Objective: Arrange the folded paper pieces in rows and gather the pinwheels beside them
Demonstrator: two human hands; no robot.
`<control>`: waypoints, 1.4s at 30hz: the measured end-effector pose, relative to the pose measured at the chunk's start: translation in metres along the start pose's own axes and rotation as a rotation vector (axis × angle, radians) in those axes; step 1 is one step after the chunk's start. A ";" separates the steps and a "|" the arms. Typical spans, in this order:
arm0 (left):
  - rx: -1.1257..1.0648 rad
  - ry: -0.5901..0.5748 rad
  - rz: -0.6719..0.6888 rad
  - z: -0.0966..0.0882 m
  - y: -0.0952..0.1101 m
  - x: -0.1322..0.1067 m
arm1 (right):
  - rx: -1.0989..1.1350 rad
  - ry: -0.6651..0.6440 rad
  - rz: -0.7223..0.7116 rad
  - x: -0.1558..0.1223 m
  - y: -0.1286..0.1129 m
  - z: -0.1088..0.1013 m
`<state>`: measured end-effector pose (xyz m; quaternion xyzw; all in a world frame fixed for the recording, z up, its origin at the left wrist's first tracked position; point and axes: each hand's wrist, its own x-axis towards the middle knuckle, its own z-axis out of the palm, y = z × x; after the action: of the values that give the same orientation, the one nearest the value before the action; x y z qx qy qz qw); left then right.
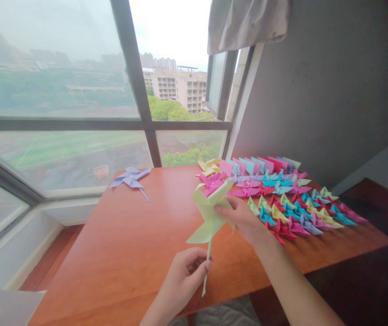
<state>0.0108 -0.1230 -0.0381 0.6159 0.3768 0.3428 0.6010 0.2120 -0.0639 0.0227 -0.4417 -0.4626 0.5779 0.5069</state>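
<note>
A pale green paper pinwheel (210,213) is held up over the wooden table (122,244). My left hand (187,271) pinches its thin green stick between thumb and fingers. My right hand (241,219) has its fingers closed on the pinwheel's right blade near the centre. Behind it lies a pink folded pinwheel head (211,183).
A purple pinwheel on a stick (131,178) lies at the table's far left by the window. Several rows of coloured folded paper pieces (292,199) cover the table's right part. A grey wall stands to the right. A window sill runs along the left.
</note>
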 end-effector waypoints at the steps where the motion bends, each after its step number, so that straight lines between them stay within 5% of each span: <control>1: 0.000 -0.002 0.000 0.000 0.000 0.000 | 0.004 0.000 -0.002 0.000 0.000 0.000; 32: -0.005 0.005 -0.005 -0.001 -0.003 0.001 | 0.000 -0.015 0.000 0.008 0.007 -0.003; 38: -0.105 0.175 -0.022 -0.005 -0.001 0.005 | -0.460 0.427 -0.182 -0.008 0.020 -0.006; 40: -0.129 0.261 -0.037 -0.006 0.000 0.007 | -0.671 0.439 -0.225 -0.025 0.029 0.005; 42: -0.144 0.324 -0.049 -0.008 0.002 0.009 | -0.801 0.300 -0.235 -0.045 0.040 0.021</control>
<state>0.0085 -0.1116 -0.0361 0.4987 0.4582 0.4490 0.5829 0.1889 -0.1123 -0.0113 -0.6268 -0.6183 0.2210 0.4195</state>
